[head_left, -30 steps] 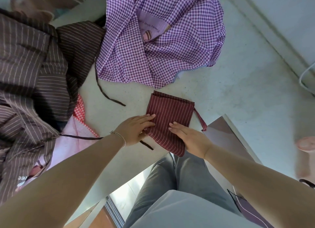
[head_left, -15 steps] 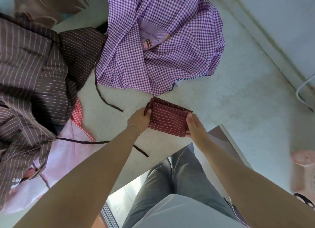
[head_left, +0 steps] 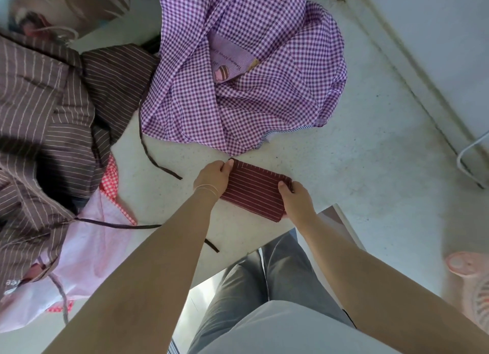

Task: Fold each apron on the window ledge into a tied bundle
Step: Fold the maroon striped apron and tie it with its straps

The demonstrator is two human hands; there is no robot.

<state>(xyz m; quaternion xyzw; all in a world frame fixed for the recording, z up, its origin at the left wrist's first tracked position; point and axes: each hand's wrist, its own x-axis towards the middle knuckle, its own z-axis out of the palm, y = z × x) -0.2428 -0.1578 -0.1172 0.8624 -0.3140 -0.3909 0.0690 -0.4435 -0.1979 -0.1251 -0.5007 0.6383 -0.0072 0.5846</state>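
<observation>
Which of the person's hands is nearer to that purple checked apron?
Left. The left hand grips the folded maroon apron just below the purple checked apron; the right hand holds the opposite end, farther away.

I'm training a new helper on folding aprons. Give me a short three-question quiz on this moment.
1. True or false: the purple checked apron is already folded small.
2. What do the left hand and right hand grip?
A) maroon striped apron
B) brown striped apron
C) a loose tie
3. Fill in: the maroon striped apron lies on the pale ____.

Key: 1 false; 2 A; 3 ledge.
</observation>
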